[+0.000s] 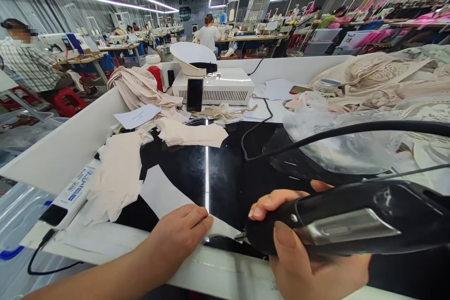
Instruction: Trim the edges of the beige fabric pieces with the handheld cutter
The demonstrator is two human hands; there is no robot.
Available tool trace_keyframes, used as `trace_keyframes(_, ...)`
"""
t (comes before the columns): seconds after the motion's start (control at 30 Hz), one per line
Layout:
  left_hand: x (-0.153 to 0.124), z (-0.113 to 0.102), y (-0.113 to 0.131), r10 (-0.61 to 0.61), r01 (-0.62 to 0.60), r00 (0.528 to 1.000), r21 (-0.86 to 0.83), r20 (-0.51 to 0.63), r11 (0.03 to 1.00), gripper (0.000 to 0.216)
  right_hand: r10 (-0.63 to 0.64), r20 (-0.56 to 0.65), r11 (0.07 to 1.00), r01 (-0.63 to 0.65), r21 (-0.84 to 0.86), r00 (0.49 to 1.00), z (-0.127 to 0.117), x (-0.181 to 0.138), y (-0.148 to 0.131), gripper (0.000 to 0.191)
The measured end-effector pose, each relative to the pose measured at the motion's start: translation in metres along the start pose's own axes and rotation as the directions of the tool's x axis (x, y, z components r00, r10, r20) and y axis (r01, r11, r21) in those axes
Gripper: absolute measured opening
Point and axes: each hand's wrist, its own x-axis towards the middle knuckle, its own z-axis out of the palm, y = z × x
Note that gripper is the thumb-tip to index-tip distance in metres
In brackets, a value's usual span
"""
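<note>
Under the left hand (179, 234), its fingers together and pressed flat, lies a white sheet (160, 192) on a glossy black tabletop (228, 178). Just right of those fingertips, the small metal tip of a black tool (351, 220) meets the sheet's edge. The right hand (302, 262) is clamped on the tool's body, thumb across the near side and fingers curled over the top. Its cord (316, 137) arcs away above the right knuckles and loops back over the tabletop.

Left of the left hand, pale fabric pieces (116, 178) overlap, with a white box with blue print (75, 192) beyond them at the table's edge. Ahead of the fingers sits a folded stack (191, 133) of the same pale cloth, and past it a dark phone (194, 94) leans upright against a white machine (225, 85). A paper slip (138, 116) lies left of the stack. Beyond the right hand a clear plastic bag (344, 147) rests near a heap of cream lace (379, 79). Far off to the left, a person in a checked shirt (28, 63) sits at another bench.
</note>
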Motion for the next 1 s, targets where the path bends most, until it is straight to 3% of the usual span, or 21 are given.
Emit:
trace_keyframes(0.3,0.000,0.000,0.008,0.014,-0.021,0.998,0.104,0.064,0.994,0.022,-0.008,-0.019,1.000,0.008,-0.001,1.000,0.001,-0.005,-0.004,0.052)
trace_keyframes(0.5,-0.007,0.008,0.020,0.040,-0.070,0.991,0.240,0.127,0.968,0.073,0.027,-0.030,0.999,-0.027,-0.023,0.999,0.002,-0.010,-0.007,0.050)
trace_keyframes(0.73,-0.011,0.015,0.027,0.026,-0.041,0.998,0.298,0.053,0.954,0.083,0.053,-0.026,0.998,-0.054,-0.044,0.998,-0.003,-0.013,-0.009,0.050)
trace_keyframes(1.0,-0.018,0.021,0.032,0.002,-0.055,0.984,0.290,0.180,0.955,0.091,0.066,-0.054,0.998,-0.067,-0.016,0.996,0.001,-0.006,-0.005,0.050)
